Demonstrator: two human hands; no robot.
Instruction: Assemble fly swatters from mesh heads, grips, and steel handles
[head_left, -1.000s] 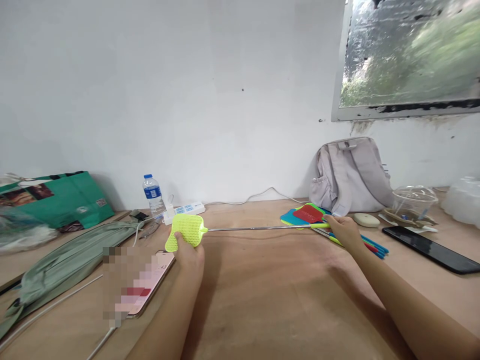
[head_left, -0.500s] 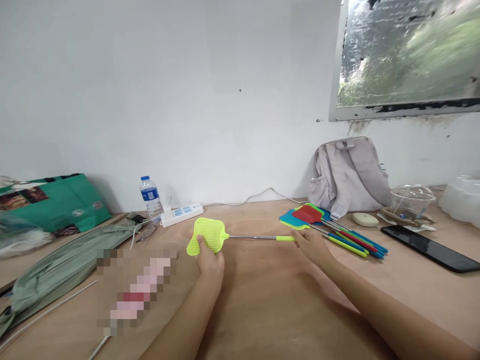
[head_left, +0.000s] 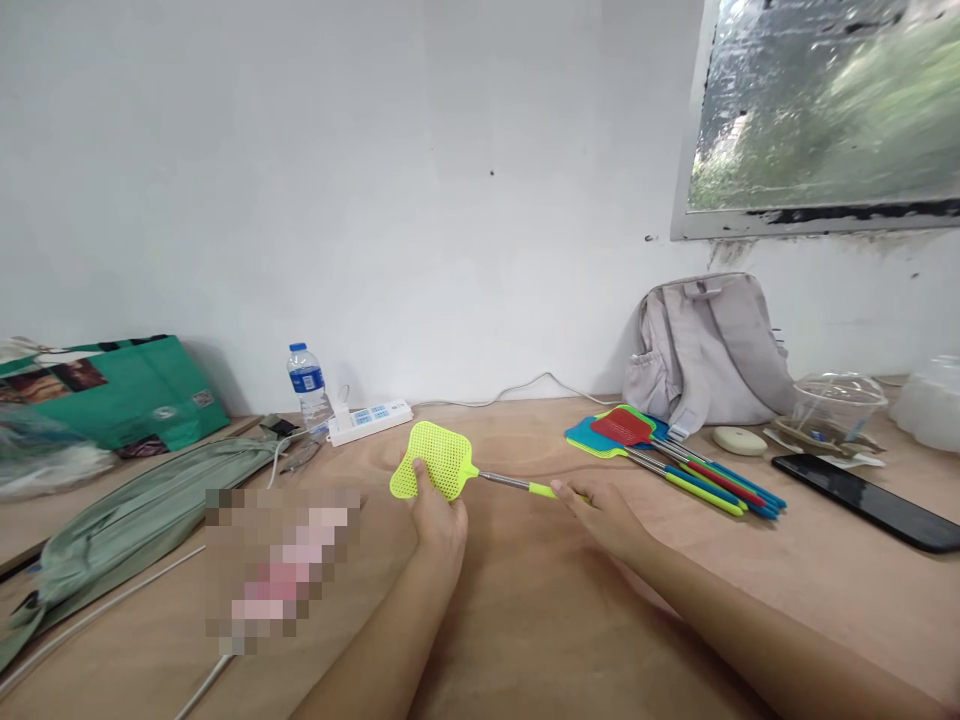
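A yellow-green fly swatter with a metal telescopic shaft is held between both hands above the table. My left hand pinches its perforated head, thumb on the near face. My right hand is closed round the yellow-green grip, hiding most of it. The swatter tilts slightly, its grip end lower than its head. To the right of it lies a pile of several fly swatters, with a red swatter on top of blue and green ones, handles pointing to the right and toward me.
Behind the pile a grey backpack leans on the wall. A black phone, a white case and a plastic cup are at right. Leftward stand a water bottle, power strip, grey-green bag and green bag.
My right hand has come left toward my left hand, and the visible metal shaft is shorter. The swatter's grip end has dipped. The view has shifted slightly.
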